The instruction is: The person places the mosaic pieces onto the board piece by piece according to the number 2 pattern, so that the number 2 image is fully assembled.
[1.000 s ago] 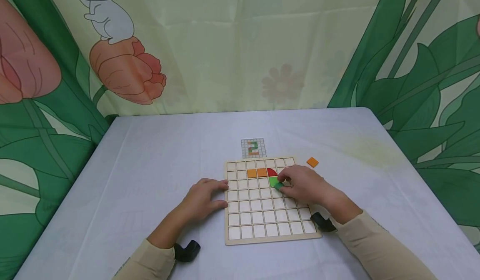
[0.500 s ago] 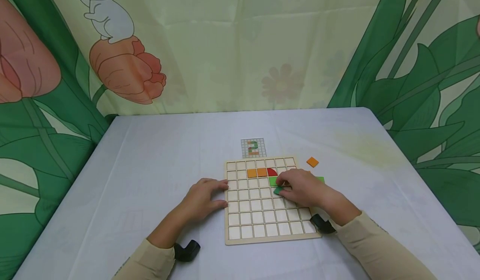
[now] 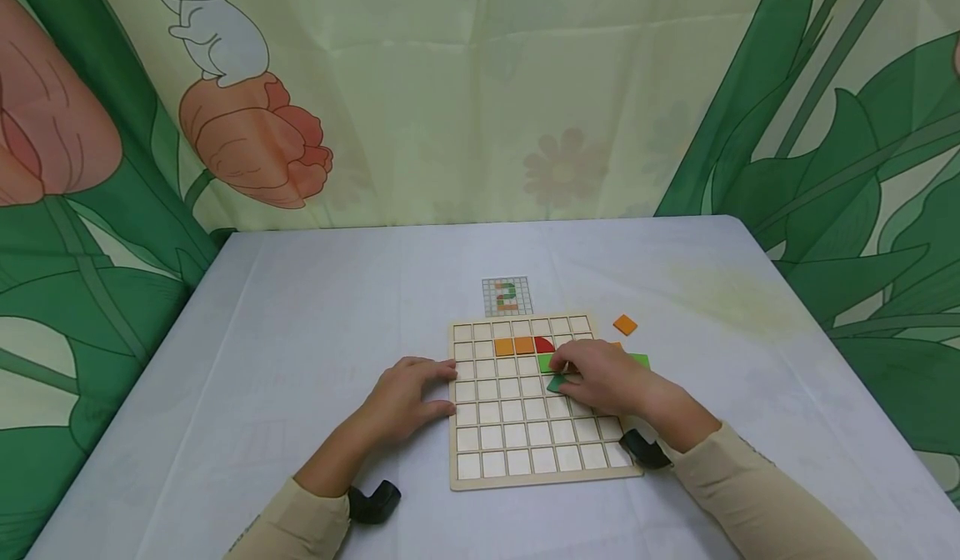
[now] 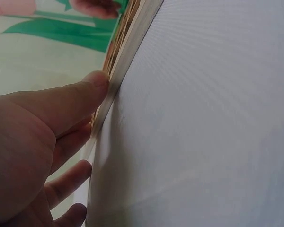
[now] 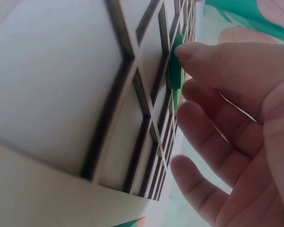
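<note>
Your left hand touches the left edge of the gridded board; your right hand pinches a dark green piece over it, just beside a light green tile. Beyond lies a patterned card on the table.

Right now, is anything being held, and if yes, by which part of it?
Yes: the right grip pinches a dark green piece by its right side, as the head view shows. The left grip only touches the grid board along its left edge.
</note>
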Available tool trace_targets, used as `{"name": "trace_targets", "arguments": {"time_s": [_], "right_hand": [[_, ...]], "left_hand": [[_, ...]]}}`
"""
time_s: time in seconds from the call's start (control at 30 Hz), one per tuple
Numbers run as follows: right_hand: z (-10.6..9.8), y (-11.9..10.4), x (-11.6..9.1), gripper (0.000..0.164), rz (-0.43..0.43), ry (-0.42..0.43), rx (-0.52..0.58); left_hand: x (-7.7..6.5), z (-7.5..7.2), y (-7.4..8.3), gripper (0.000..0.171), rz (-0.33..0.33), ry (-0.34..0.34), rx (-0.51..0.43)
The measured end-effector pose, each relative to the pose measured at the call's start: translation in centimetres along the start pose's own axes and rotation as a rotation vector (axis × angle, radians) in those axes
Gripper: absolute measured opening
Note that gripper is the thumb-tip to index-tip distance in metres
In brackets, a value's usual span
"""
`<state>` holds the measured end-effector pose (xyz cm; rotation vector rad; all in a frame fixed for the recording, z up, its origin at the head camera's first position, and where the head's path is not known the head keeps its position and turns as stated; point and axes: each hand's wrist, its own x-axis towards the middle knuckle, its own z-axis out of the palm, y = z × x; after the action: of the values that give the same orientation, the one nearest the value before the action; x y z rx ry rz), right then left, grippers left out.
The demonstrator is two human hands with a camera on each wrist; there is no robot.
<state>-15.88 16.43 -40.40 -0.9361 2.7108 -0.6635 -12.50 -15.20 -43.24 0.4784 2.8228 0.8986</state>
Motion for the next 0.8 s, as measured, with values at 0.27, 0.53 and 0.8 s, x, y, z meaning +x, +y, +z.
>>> {"name": "trace_targets", "arguments": {"time_s": [0.27,0.53,0.8], "right_hand": [[-0.08,0.01,-0.07,0.013,0.007,-0.003,-0.013],[-0.03,0.14,0.06,0.012,-0.03,-0.014,-0.025],[0.1,0.23,0.13,0.013,-0.064,-0.008,-0.034]], "left_hand": [[-0.06,-0.06,0.05,0.044,0.005,0.0,-0.005],[-0.04,-0.03,0.02,0.044,-0.003,-0.001,-0.006],[-0.02,0.02,-0.1,0.044,0.002,0.0,-0.005]]}}
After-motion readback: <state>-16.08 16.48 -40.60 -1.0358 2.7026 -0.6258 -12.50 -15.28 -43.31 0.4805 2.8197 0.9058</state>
